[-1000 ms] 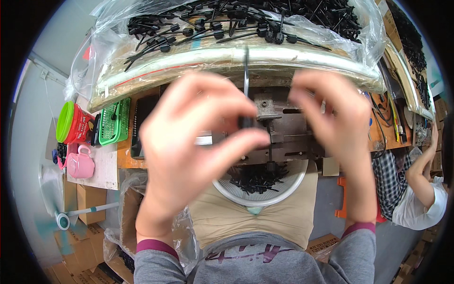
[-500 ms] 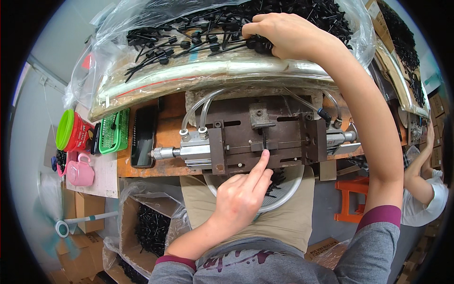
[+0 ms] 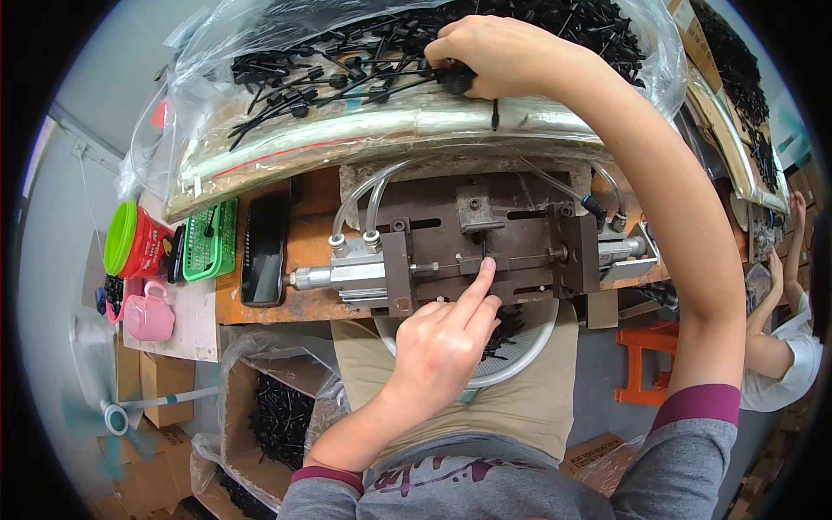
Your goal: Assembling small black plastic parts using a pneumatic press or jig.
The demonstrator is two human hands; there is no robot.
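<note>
My left hand (image 3: 438,351) reaches up from below, index finger stretched out and the others curled. Its fingertip rests at the middle of a dark metal clamping fixture (image 3: 446,212), beside a thin black piece (image 3: 483,246) standing in the slot. Air cylinders flank the fixture, a silver left one (image 3: 357,277) and a right one (image 3: 617,250). Over the front of a heap of black plastic stemmed parts (image 3: 585,39), my right hand (image 3: 511,56) is closed round a few parts (image 3: 457,78); one stem hangs below the fingers. How many it holds is hidden.
Below the fixture, a white mesh basket (image 3: 546,347) holds black parts. A phone (image 3: 263,251), green basket (image 3: 227,247), red tub (image 3: 146,247) and pink cup (image 3: 149,314) stand left. A lined carton (image 3: 238,416) is lower left, an orange stool (image 3: 637,360) right. Another person's arms (image 3: 771,303) show far right.
My right hand has shifted slightly left and up, with a stem now dangling from it. My left fingertip has slid a little upward. The left cylinder's rod now reaches farther toward the middle.
</note>
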